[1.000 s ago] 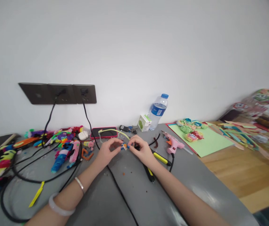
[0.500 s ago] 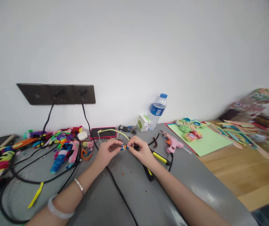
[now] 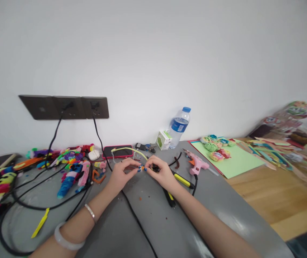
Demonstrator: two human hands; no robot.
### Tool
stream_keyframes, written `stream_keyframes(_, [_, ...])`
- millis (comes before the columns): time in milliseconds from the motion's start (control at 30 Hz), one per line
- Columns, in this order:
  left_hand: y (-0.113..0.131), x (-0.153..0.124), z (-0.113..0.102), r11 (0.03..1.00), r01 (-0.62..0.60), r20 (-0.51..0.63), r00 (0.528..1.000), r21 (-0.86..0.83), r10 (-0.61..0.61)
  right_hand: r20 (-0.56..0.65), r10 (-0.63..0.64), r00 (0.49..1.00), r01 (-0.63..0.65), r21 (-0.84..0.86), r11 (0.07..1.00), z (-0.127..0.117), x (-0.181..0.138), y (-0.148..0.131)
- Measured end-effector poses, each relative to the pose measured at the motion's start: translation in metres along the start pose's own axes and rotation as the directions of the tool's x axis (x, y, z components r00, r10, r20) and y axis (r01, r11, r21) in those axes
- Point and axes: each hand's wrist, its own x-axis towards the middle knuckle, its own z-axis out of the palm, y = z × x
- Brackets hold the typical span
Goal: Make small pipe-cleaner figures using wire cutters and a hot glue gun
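Between my two hands, just above the grey table, is a small blue, orange and white craft piece, partly covered by fingers. My left hand pinches its left end between thumb and fingertips. On the other side, my right hand has thumb and index finger closed on its right end. A pale yellow-green stem-like strip arches behind the hands; whether it joins the piece I cannot tell. Yellow-and-black handled pliers lie partly beneath my right hand and wrist.
A pink glue gun rests right of my hands. Behind stand a water bottle and a small box. Pipe-cleaner pieces and black cables cover the left. Paper flowers lie on green paper.
My hands keep nearly the same pose around the small piece, with only slight finger movement. At the far right edge, another person's hand has gone from view.
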Motion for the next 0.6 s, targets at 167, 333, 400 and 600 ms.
stream_keyframes(167, [-0.0047, 0.0006, 0.0003, 1.0, -0.014, -0.031, 0.999, 0.024, 0.014, -0.017, -0.001, 1.0, 0.001, 0.0, 1.0, 0.001, 0.0001, 0.0024])
stream_keyframes(333, [-0.0087, -0.0001, 0.0009, 0.999, 0.008, -0.001, 1.0, -0.038, -0.008, -0.018, 0.005, 1.0, -0.005, 0.012, 1.0, 0.0015, -0.0005, 0.0037])
stream_keyframes(400, [-0.0097, -0.0007, 0.0013, 0.998, 0.011, 0.005, 1.0, -0.067, -0.011, -0.024, 0.006, 1.0, -0.006, 0.006, 1.0, 0.0015, -0.0009, 0.0035])
stream_keyframes(600, [-0.0083, -0.0006, 0.0008, 0.999, 0.003, 0.012, 1.0, -0.052, -0.002, -0.029, 0.014, 0.999, -0.015, -0.009, 1.0, 0.0013, -0.0013, 0.002])
